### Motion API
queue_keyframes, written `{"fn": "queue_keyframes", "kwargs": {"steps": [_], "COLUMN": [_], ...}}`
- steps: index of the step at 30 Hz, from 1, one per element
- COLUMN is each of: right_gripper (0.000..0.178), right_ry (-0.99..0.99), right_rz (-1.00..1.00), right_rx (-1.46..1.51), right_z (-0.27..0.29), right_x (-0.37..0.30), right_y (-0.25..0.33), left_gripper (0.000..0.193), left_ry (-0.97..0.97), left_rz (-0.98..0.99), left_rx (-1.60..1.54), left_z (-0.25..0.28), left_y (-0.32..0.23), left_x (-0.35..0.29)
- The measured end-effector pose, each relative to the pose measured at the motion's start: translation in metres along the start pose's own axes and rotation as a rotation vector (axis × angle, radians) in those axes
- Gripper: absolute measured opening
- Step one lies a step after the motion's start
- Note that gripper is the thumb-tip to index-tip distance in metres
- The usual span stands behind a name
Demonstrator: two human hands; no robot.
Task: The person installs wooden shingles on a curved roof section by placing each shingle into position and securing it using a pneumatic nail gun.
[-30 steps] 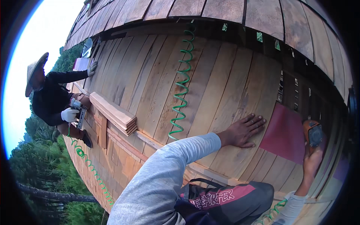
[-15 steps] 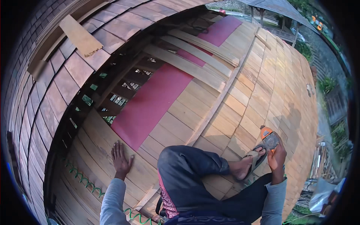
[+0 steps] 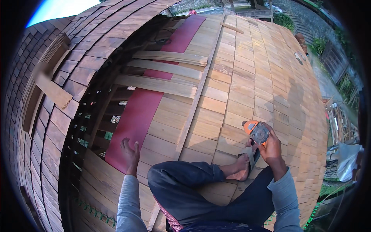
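My right hand [image 3: 273, 148] grips an orange and grey nail gun [image 3: 258, 132], which is seen from above, near my sandalled foot [image 3: 239, 167]. The fingers on its far side are partly hidden. Over the lower end of a red sheet [image 3: 133, 112] my left hand [image 3: 131, 155] is raised, empty, its fingers apart and slightly bent. That sheet runs up the roof beside rows of light wooden shingles [image 3: 174, 116]. Several loose boards [image 3: 162, 84] lie across it farther up.
A long thin batten [image 3: 197, 102] runs up the shingles. Open slats with gaps [image 3: 102, 127] lie left of the sheet. A darker shingled roof [image 3: 58, 120] rises beyond, bearing a loose board [image 3: 54, 91]. A green coiled hose [image 3: 94, 212] lies lower left. The roof edge drops off at right.
My left hand has lifted off the pale boards and is now over the red sheet. The nail gun has turned, its orange end now pointing more to the left. The view has shifted.
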State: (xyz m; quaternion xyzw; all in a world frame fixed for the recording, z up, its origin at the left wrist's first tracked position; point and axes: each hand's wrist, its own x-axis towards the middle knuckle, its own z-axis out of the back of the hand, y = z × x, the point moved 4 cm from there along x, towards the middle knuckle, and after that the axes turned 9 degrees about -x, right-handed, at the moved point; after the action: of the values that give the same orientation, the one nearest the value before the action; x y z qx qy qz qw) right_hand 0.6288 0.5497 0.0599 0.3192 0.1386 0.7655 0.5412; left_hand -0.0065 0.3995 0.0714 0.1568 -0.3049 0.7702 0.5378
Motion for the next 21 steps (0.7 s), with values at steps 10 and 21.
{"fn": "queue_keyframes", "kwargs": {"steps": [10, 21], "right_gripper": [0.055, 0.058], "right_ry": [0.109, 0.182], "right_rz": [-0.077, -0.154], "right_rx": [-0.158, -0.194], "right_z": [0.017, 0.007], "right_x": [-0.008, -0.024], "right_y": [-0.006, -0.032], "left_gripper": [0.104, 0.094], "left_ry": [0.631, 0.701], "left_rz": [-0.518, -0.634], "left_rx": [0.257, 0.298], "left_z": [-0.256, -0.292], "left_y": [-0.202, -0.203], "left_x": [0.201, 0.224]}}
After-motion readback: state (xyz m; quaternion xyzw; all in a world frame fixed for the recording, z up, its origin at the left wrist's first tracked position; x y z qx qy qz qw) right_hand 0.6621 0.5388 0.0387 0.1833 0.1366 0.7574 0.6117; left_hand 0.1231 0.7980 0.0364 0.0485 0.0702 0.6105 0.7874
